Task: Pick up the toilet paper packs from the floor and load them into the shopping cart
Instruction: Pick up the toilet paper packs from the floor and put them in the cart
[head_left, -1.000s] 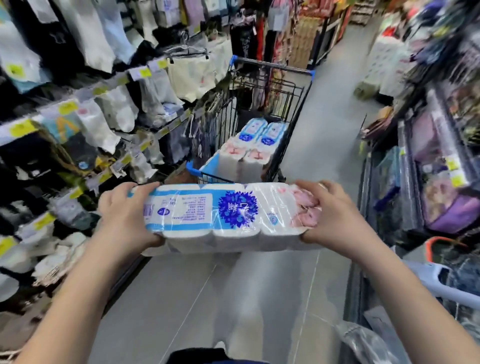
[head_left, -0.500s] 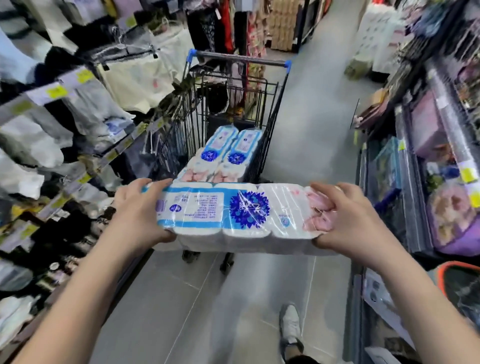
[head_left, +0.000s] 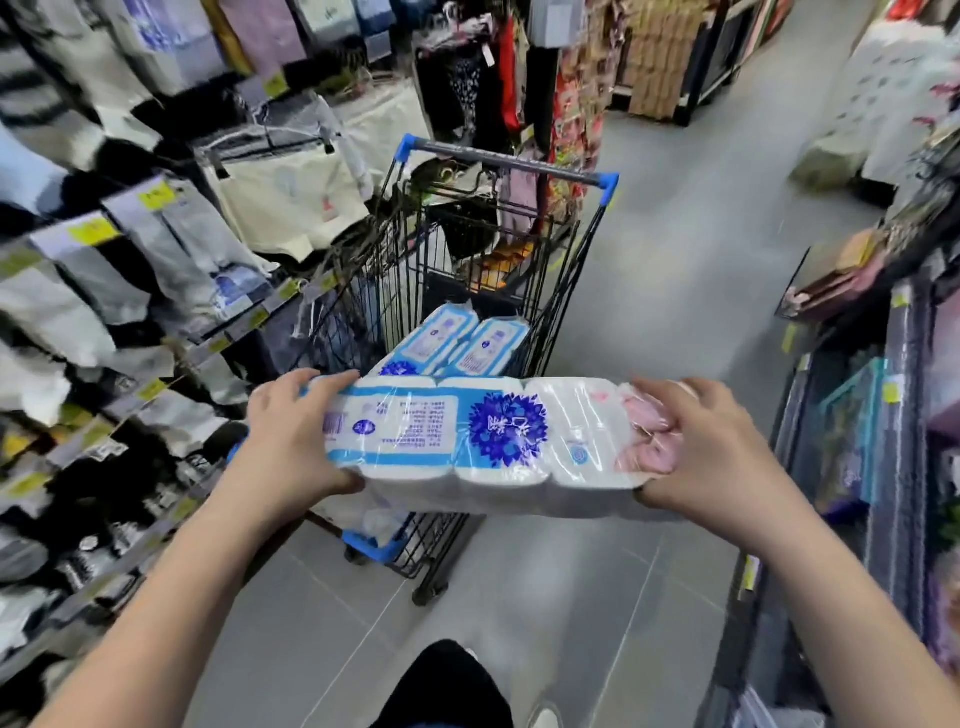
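Note:
I hold a white toilet paper pack with blue print and a blue flower lengthwise in front of me. My left hand grips its left end and my right hand grips its right end. The pack hovers over the near end of a black wire shopping cart with blue corners. Two more toilet paper packs lie side by side inside the cart, partly hidden behind the held pack.
Racks of hanging socks and underwear line the left, close against the cart. Shelves of packaged goods run along the right. The grey tiled aisle floor stretches ahead beside the cart. My leg and shoe show at the bottom.
I have walked closer to the cart. The held pack now overlaps the cart's near end, where before it was well short of it. Both hands keep their grip.

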